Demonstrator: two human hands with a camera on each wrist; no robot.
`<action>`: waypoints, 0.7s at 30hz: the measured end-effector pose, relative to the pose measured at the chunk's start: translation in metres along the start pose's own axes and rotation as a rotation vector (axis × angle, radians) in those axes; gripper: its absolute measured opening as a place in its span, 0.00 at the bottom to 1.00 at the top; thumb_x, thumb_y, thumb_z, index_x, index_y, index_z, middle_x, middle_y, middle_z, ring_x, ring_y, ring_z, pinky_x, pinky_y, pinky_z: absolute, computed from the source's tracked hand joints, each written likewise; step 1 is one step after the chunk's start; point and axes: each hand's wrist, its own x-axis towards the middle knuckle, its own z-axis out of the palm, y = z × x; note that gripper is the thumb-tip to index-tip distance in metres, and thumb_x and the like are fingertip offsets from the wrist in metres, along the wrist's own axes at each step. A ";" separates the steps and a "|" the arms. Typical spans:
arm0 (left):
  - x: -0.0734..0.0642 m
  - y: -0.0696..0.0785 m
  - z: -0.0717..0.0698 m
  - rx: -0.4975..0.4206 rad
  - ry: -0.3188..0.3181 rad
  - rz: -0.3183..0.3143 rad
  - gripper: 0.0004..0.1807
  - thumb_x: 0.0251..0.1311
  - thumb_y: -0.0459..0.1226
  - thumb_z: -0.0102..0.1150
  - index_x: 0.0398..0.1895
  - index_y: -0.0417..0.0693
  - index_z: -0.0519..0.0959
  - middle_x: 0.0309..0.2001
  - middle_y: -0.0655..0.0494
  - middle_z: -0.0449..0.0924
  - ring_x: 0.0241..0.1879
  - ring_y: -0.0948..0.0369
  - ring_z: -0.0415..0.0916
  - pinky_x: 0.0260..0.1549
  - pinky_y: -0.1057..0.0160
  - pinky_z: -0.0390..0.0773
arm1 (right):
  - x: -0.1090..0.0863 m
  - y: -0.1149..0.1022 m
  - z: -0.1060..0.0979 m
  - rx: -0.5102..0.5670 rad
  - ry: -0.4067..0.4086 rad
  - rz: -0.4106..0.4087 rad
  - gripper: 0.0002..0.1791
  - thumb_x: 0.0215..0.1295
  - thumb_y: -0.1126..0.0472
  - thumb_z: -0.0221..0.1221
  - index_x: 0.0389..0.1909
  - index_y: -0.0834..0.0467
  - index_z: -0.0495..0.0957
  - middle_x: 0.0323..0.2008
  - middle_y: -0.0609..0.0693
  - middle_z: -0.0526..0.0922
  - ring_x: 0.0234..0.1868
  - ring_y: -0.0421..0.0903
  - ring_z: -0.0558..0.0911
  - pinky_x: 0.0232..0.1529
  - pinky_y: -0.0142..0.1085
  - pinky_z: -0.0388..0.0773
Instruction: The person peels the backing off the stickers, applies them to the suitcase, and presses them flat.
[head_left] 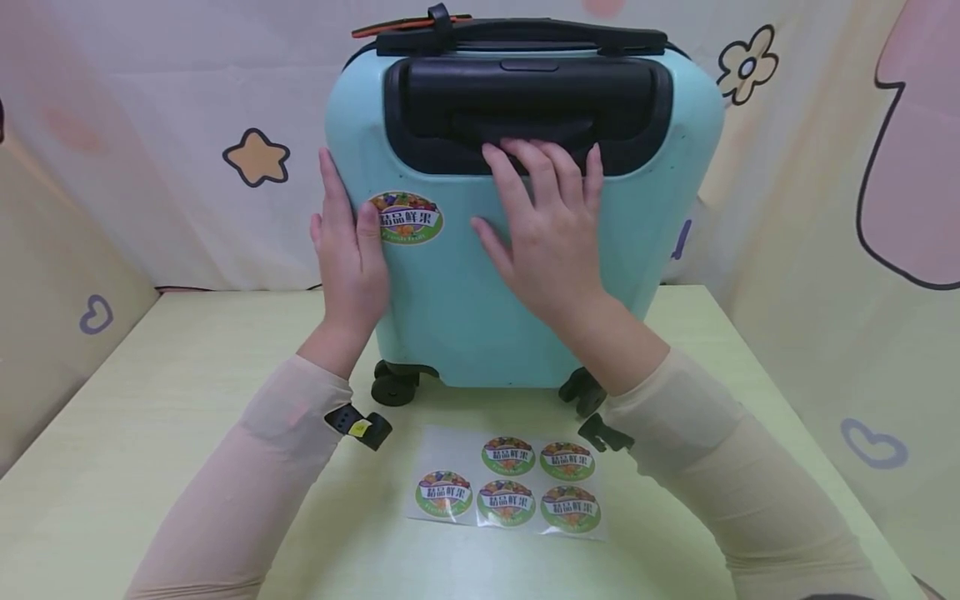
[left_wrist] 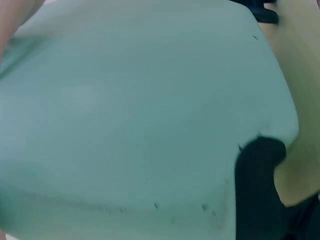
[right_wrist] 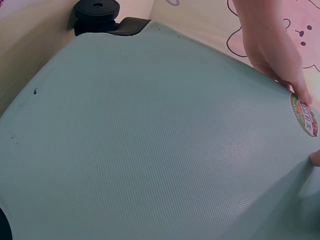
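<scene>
A light blue suitcase (head_left: pixel 495 308) stands upright on its wheels in the middle of the head view. An oval fruit sticker (head_left: pixel 411 221) is on its front, near the left edge. My left hand (head_left: pixel 348 267) lies along the suitcase's left side, fingers stretched upward, with the thumb on the front at the sticker's left edge. In the right wrist view, that thumb overlaps the end of the sticker (right_wrist: pixel 304 115). My right hand (head_left: pixel 555 233) rests on the front with spread, slightly bent fingers; their tips touch the lower part of the black handle recess (head_left: pixel 525 108).
On the pale green table (head_left: pixel 225 400), a sheet (head_left: pixel 447 446) with several matching stickers lies in front of the suitcase; its upper left spot is bare. Black wheels (head_left: pixel 395 385) support the suitcase. Behind it hangs a patterned cloth backdrop (head_left: pixel 187 125).
</scene>
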 end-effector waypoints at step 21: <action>-0.001 -0.009 0.001 -0.136 -0.028 -0.011 0.52 0.57 0.68 0.37 0.73 0.42 0.40 0.59 0.47 0.65 0.61 0.61 0.59 0.59 0.60 0.60 | 0.000 0.000 -0.001 0.005 -0.007 0.003 0.29 0.62 0.49 0.56 0.62 0.59 0.67 0.59 0.59 0.67 0.61 0.57 0.61 0.66 0.54 0.36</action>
